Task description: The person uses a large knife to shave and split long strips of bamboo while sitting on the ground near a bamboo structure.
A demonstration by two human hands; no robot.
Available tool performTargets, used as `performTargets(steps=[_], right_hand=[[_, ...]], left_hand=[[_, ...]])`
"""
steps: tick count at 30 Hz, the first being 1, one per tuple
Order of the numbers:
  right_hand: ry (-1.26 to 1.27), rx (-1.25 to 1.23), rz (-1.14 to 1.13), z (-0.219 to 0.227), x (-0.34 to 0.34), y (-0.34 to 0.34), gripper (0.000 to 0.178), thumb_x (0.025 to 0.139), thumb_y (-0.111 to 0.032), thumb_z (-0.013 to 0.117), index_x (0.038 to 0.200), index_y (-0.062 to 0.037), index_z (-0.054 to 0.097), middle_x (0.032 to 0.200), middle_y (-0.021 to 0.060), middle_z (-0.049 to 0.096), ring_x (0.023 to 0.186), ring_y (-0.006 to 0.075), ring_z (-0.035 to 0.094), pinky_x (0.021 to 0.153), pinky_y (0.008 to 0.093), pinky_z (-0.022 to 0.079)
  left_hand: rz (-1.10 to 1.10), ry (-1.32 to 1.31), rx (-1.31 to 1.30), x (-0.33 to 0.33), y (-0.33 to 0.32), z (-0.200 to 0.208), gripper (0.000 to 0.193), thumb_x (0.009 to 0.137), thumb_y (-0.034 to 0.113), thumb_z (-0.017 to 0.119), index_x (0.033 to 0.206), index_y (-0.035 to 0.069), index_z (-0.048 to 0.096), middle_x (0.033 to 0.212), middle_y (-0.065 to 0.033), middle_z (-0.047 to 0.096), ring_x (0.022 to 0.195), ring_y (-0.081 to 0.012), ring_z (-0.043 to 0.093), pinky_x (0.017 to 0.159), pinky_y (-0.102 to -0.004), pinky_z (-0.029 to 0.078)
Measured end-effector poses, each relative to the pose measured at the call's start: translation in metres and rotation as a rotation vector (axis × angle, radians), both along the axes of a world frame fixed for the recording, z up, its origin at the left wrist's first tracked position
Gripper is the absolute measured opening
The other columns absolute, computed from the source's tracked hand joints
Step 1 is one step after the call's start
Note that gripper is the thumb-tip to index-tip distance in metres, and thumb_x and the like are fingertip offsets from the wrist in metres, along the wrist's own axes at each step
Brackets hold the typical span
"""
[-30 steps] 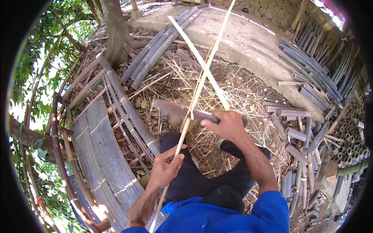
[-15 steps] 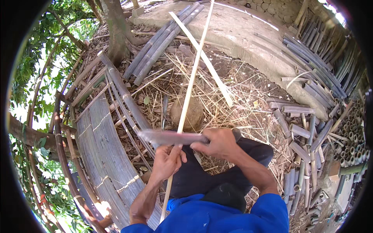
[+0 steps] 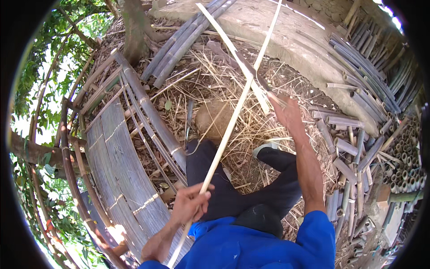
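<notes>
My left hand [image 3: 192, 204] is closed around the lower part of a long, pale bamboo strip [image 3: 228, 130]. The strip slants from beside my waist up to the far edge of the view. My right hand [image 3: 286, 110], arm stretched forward, grips the handle of a large knife [image 3: 260, 82]. Its blade points away to the far left and crosses the strip well beyond my left hand; whether it touches the strip I cannot tell. A second pale bamboo strip [image 3: 224, 38] lies on the ground behind, partly hidden by the knife and the held strip.
A round brown block [image 3: 212, 121] stands among shavings [image 3: 255, 130] before my knees. On the left is a slatted bamboo bench [image 3: 130, 161]. Dark bamboo poles [image 3: 188, 45] lie near a tree trunk [image 3: 134, 40]. Cut bamboo pieces [image 3: 345, 148] are piled on the right.
My right hand has moved the knife forward and right, far along the strip. My left hand has dropped slightly nearer my body, and the strip's far end has swung right.
</notes>
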State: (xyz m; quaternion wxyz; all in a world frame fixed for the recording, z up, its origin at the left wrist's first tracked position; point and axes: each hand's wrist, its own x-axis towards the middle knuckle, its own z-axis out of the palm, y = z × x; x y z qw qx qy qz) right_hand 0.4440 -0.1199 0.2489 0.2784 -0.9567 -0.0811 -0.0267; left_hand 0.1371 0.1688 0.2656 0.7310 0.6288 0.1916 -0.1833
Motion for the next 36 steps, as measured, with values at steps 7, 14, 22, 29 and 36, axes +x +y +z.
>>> performTargets(steps=[7,14,22,29,36], right_hand=[[0.120,0.129,0.148,-0.019,-0.085,0.041,0.069,0.097,-0.066,0.053,0.092,0.0007,0.071,0.061,0.0214,0.062,0.058,0.0389,0.064,0.060,0.0507,0.049],[0.007,0.071,0.530,-0.015,-0.154,0.065,0.057,0.091,-0.059,0.067,0.088,-0.0028,0.071,0.066,0.0218,0.065,0.065,0.0403,0.069,0.061,0.0481,0.054],[0.093,-0.026,0.673,-0.019,-0.156,0.060,0.055,0.091,-0.061,0.067,0.087,-0.0063,0.075,0.064,0.0174,0.067,0.061,0.0379,0.068,0.060,0.0481,0.054],[0.096,-0.033,0.064,-0.029,-0.020,0.001,0.084,0.095,-0.079,0.045,0.106,-0.0017,0.078,0.062,0.0163,0.067,0.062,0.0325,0.068,0.065,0.0460,0.056],[0.484,0.719,-0.063,-0.042,-0.010,0.006,0.081,0.093,-0.071,0.060,0.121,0.0052,0.066,0.068,0.0063,0.061,0.053,0.0172,0.055,0.050,0.0347,0.047]], left_hand=[[-0.062,-0.153,0.141,0.057,-0.004,-0.005,0.045,0.104,0.015,0.056,0.147,0.001,0.053,0.057,-0.0036,0.059,0.036,-0.0083,0.047,0.034,-0.0240,0.036],[-0.029,-0.094,0.155,0.061,-0.008,0.002,0.050,0.103,0.011,0.059,0.152,0.007,0.049,0.056,0.0010,0.055,0.036,-0.0058,0.042,0.034,-0.0235,0.031],[-0.030,-0.081,0.125,0.047,-0.001,0.003,0.046,0.102,0.009,0.055,0.148,0.010,0.054,0.059,0.0018,0.053,0.042,-0.0052,0.043,0.037,-0.0245,0.033],[-0.124,-0.152,0.220,0.016,0.001,0.004,0.045,0.103,0.008,0.057,0.147,0.004,0.054,0.058,0.0038,0.053,0.048,-0.0041,0.046,0.044,-0.0237,0.034],[-0.287,-0.063,0.352,-0.050,0.018,-0.035,0.047,0.099,0.008,0.061,0.145,0.010,0.059,0.063,0.0034,0.058,0.056,-0.0038,0.054,0.052,-0.0247,0.043]])
